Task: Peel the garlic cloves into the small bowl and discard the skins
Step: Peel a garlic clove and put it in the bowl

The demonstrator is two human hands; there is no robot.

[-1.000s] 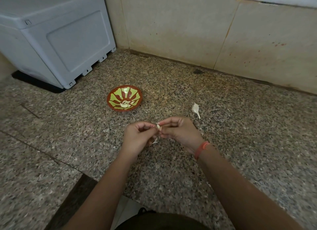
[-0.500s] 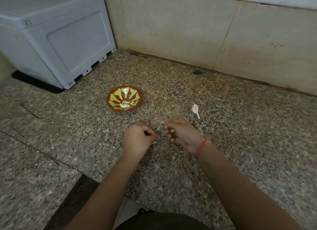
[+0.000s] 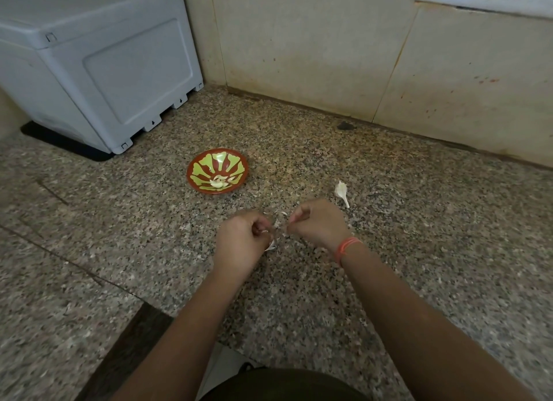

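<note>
The right hand (image 3: pixel 318 224) has been drawn from the left hand (image 3: pixel 242 240), in whose fingers (image 3: pixel 258 223) a garlic piece (image 3: pixel 265 231) is pinched (right fingers (image 3: pixel 296 216) curled, hold unclear).

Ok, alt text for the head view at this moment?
A left hand grips a garlic clove over a granite counter, with the right hand pinched close beside it, its hold blurred. Beyond them a small bowl holds peeled cloves, another garlic piece lies to the right, and a grey box stands far left.
</note>
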